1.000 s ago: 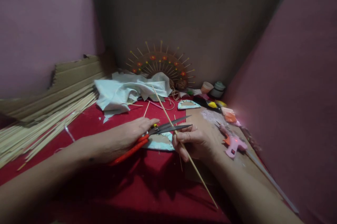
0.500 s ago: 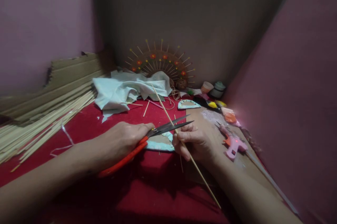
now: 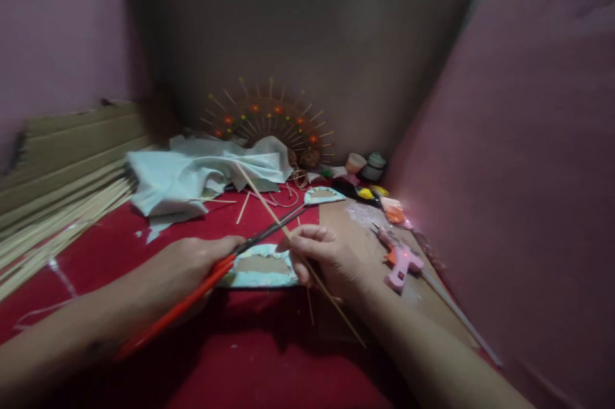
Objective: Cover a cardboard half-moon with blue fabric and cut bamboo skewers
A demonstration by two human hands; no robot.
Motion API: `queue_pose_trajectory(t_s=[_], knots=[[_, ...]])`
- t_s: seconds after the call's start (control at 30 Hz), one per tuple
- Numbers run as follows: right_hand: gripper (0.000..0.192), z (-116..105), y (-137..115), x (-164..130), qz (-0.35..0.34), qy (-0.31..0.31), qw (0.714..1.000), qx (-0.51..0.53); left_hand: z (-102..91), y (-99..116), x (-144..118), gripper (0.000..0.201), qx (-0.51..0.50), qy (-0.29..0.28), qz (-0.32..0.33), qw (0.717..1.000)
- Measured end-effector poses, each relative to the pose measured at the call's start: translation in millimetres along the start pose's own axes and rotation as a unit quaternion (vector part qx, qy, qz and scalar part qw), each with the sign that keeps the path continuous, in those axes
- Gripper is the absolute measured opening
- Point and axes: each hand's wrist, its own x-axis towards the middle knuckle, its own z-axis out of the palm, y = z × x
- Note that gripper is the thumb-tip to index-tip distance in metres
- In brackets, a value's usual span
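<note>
Left hand (image 3: 189,265) w/ orange-handled steel scissors (image 3: 225,261); right hand (image 3: 324,258) holds thin bamboo skewer (image 3: 269,207).

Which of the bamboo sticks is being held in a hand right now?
The single stick in the right hand, crossing the scissors held by the left hand; the others lie bundled at left.

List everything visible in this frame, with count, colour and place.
scissors: one, orange handles, dark blades, in left hand
skewer: one, pale wood, in right hand, crossing the blades
cardboard piece: one, light blue edge, under the hands
glue gun: one, pink, right of the hands
cloth: one, white, crumpled, behind
stick bundle: many, pale, far left
fan decoration: one, brown with red flowers, against back wall
small pots: two, back right
table cover: red
left hand: grips scissors
right hand: pinches skewer
</note>
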Motion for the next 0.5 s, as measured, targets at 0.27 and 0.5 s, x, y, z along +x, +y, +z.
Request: queue_pose_trajectory(t_s=[0.27,0.5], knots=[[0.018,16,-5,-5,-0.035,0.124,0.966,-0.223,-0.7,-7,1,0.026,-0.014,0.002,-0.021,1.000],[0.013,32,-15,-22,-0.136,0.155,0.894,-0.398,0.0,-3,-1,0.027,-0.062,0.005,-0.003,0.998]])
